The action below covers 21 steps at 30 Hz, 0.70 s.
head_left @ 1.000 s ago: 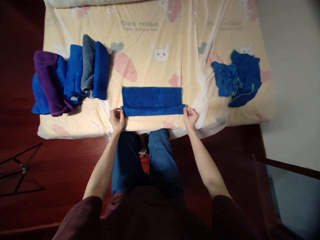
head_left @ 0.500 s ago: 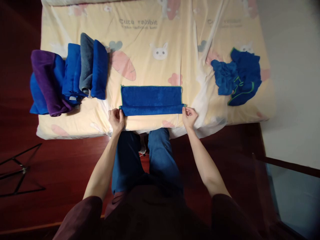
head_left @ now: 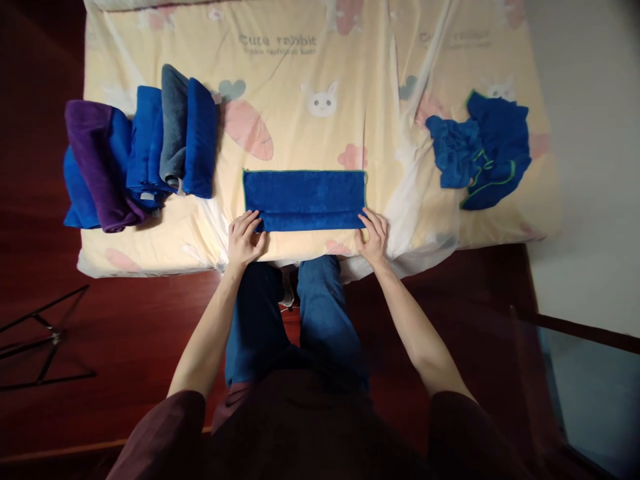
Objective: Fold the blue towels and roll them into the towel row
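Note:
A blue towel (head_left: 304,192) with green edging lies flat on the bed, its near strip folded over along the front. My left hand (head_left: 245,238) rests on the towel's near left corner, fingers spread over the fold and thumb at the front edge. At the near right corner, my right hand (head_left: 373,237) touches the fold in the same manner, fingers apart. Both corners are partly covered by my fingers.
Several folded or rolled towels, among them a purple towel (head_left: 95,160) and a grey towel (head_left: 173,127), lie at the left. Crumpled blue cloths (head_left: 503,150) lie at the right. The bed (head_left: 310,133) ends just before my legs. A black metal stand (head_left: 43,333) is on the floor.
Both hands have let go of their pinch on the fold's ends and moved slightly inward, fingers now spread on it. The folded strip lies flatter and lines up with the towel's sides.

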Motion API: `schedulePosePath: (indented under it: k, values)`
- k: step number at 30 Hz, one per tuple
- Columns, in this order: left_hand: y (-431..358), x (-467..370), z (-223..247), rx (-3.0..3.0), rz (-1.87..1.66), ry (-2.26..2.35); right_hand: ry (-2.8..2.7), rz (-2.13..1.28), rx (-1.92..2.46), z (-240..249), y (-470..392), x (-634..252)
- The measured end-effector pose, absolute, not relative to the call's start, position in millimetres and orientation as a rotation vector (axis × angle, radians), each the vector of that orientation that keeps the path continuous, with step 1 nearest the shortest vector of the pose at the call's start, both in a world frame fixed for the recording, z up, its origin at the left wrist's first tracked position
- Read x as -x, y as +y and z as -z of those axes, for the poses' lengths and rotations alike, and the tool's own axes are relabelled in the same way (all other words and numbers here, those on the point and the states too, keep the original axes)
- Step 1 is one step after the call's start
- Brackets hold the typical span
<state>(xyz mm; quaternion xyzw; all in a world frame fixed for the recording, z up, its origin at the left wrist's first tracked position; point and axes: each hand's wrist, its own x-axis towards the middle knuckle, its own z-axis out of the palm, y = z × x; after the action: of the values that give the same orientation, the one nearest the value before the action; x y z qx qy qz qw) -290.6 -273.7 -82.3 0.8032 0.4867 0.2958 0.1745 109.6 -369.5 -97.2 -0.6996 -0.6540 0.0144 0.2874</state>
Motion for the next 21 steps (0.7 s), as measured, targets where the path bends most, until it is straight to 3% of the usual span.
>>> schedulePosePath:
  k: [12, 21]
  values:
    - [-259, 293, 85, -2.13, -0.875, 1.419, -1.584, -0.17, 1.796, 82, -353, -111]
    - [-261, 298, 92, -1.906, -1.111, 1.5, -1.256, -0.366, 1.699, 97, -348, -122]
